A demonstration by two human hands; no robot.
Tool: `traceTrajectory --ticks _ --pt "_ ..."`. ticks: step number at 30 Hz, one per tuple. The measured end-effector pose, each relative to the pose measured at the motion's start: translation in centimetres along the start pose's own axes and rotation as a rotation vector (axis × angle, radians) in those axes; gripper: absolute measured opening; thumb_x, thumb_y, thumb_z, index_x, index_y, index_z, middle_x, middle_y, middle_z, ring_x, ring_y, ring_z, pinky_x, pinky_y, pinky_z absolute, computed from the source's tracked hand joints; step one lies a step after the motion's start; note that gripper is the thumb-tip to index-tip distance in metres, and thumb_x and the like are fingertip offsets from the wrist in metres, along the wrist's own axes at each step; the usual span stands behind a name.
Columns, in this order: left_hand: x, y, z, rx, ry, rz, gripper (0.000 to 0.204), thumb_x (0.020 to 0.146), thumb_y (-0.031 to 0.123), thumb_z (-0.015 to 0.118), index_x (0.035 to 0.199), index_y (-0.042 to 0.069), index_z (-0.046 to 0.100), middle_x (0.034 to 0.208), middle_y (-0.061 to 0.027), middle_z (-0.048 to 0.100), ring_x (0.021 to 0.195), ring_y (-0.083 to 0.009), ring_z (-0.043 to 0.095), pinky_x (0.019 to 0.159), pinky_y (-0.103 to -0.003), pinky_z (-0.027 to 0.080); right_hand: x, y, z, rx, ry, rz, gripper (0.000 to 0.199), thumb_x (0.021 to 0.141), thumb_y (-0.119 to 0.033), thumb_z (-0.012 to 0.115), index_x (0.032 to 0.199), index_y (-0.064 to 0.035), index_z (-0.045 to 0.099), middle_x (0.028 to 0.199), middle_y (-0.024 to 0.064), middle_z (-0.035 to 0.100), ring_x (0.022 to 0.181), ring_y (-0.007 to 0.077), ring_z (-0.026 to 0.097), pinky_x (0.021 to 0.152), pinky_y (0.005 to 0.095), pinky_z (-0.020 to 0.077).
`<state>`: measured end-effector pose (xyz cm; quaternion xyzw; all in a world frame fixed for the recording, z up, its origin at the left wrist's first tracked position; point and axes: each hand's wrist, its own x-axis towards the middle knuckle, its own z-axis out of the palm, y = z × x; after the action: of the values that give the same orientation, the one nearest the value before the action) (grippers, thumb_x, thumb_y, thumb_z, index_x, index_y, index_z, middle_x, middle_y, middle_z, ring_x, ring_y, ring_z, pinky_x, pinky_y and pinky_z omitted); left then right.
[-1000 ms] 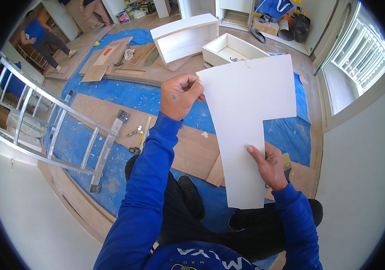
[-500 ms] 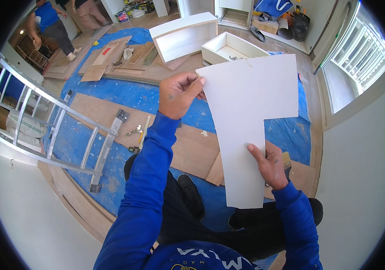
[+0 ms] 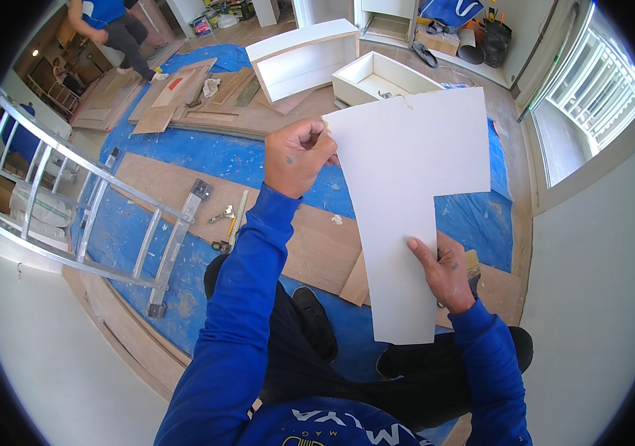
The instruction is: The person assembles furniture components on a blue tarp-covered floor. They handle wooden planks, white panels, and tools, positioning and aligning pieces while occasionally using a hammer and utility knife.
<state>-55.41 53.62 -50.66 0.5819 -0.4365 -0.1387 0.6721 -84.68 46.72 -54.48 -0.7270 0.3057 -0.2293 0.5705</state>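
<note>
A white L-shaped sheet (image 3: 399, 186), thin and flat like a panel offcut, is held up before me. Its top edge is chipped in one spot. My right hand (image 3: 447, 275) grips its narrow lower part from the right side, thumb on the front and fingers behind. At the upper left corner my left hand (image 3: 295, 156) is closed, thumb and fingertips pinched at the sheet's edge. Below, on a wooden board (image 3: 310, 241), lie a small metal tool (image 3: 222, 214) and a yellow pencil-like stick (image 3: 237, 215).
An aluminium ladder (image 3: 91, 201) leans in on the left. Blue sheeting (image 3: 183, 305) covers the floor. Wooden panels (image 3: 176, 97) are stacked beyond, beside a white cabinet box (image 3: 306, 63) and a drawer (image 3: 377, 78). A person (image 3: 117, 33) stands far left; a window (image 3: 592, 104) is right.
My left thumb has curled in at the sheet's corner, and the sheet has shifted slightly left at the top. The person at the far left has stepped to the right.
</note>
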Motion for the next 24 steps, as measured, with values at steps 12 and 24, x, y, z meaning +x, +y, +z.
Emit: traceTrajectory --ticks 12,24 --pt "0.3 0.4 -0.2 -0.071 -0.069 0.043 0.016 0.099 0.007 0.063 0.093 -0.005 0.070 0.078 -0.0104 0.073 0.069 -0.0147 0.072 0.061 -0.027 0.055 0.0 0.0 -0.1 0.003 0.009 0.009 0.031 0.102 -0.025 0.069 0.111 0.0049 0.071 0.086 0.0064 0.073 0.075 0.0084 0.061 0.066 0.0286 0.0504" --pt "-0.2 -0.3 0.8 0.068 0.061 0.043 0.011 0.093 0.002 0.065 0.083 -0.003 0.067 0.069 -0.0065 0.070 0.062 -0.0105 0.070 0.055 -0.024 0.053 0.0 -0.2 0.0 -0.026 -0.003 0.000 0.030 0.103 -0.023 0.068 0.113 0.0054 0.070 0.087 0.0066 0.073 0.077 0.0088 0.060 0.067 0.0286 0.0503"
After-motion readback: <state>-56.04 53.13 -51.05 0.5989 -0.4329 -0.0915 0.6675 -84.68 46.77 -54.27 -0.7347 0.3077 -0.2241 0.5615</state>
